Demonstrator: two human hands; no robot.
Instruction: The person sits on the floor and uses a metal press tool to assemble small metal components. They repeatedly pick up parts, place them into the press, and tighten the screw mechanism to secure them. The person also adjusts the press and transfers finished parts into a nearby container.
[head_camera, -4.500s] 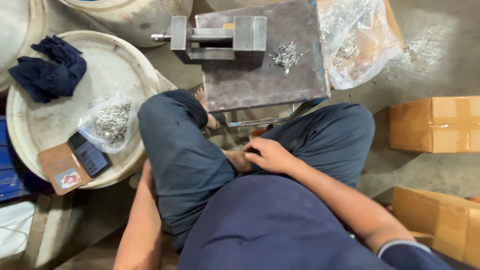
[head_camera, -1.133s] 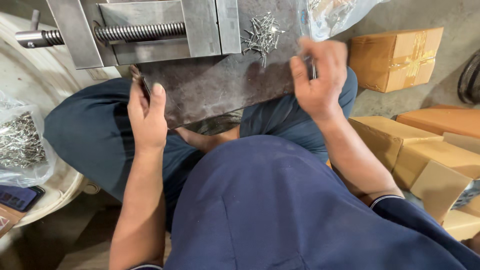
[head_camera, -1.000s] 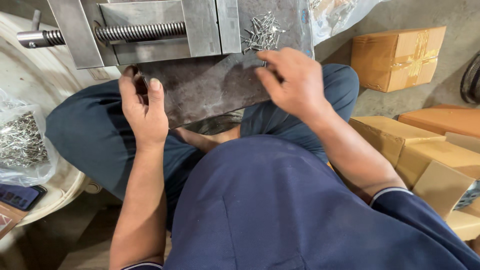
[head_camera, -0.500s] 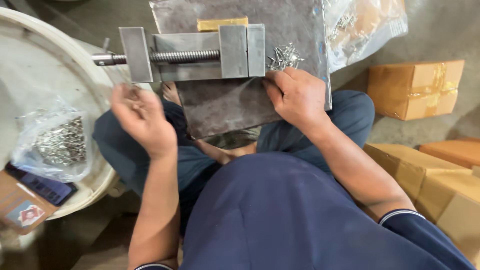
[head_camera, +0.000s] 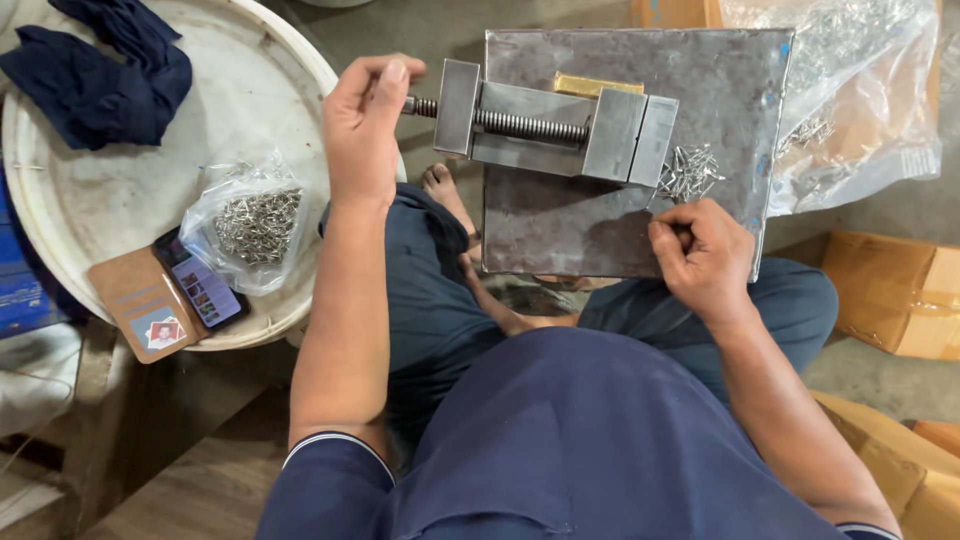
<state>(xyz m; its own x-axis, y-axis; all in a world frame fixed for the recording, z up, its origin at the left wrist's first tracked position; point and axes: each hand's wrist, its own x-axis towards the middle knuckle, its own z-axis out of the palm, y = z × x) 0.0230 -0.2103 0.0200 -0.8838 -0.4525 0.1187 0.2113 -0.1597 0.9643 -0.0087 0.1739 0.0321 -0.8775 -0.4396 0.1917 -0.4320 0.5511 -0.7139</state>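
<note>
Gripping the threaded end of the vise screw, the left hand (head_camera: 365, 125) is curled shut around it at the left side of the small steel vise (head_camera: 555, 125); the handle itself is hidden inside the fist. The vise sits on a grey metal plate (head_camera: 560, 230) that rests across the seated person's knees. A brass-coloured block (head_camera: 583, 86) shows only as a strip behind the vise body. The right hand (head_camera: 705, 260) lies on the plate's lower right part, fingers (head_camera: 668, 238) bent in narrow; whether they pinch anything cannot be told. Just above that hand, touching the vise's right end, lies a loose heap of small metal pins (head_camera: 688, 172).

Containers: a clear plastic bag (head_camera: 850, 110), partly cut off at the upper right, holds more pins and overlaps the plate's right edge. A second, smaller clear bag (head_camera: 250, 225) of the same parts lies on a white round drum lid (head_camera: 110, 210) at left, beside a phone in a brown wallet case (head_camera: 165, 300). A dark blue cloth (head_camera: 100, 75) lies on the lid's far side. Cardboard boxes (head_camera: 890, 295) at right are cut off by the frame.
</note>
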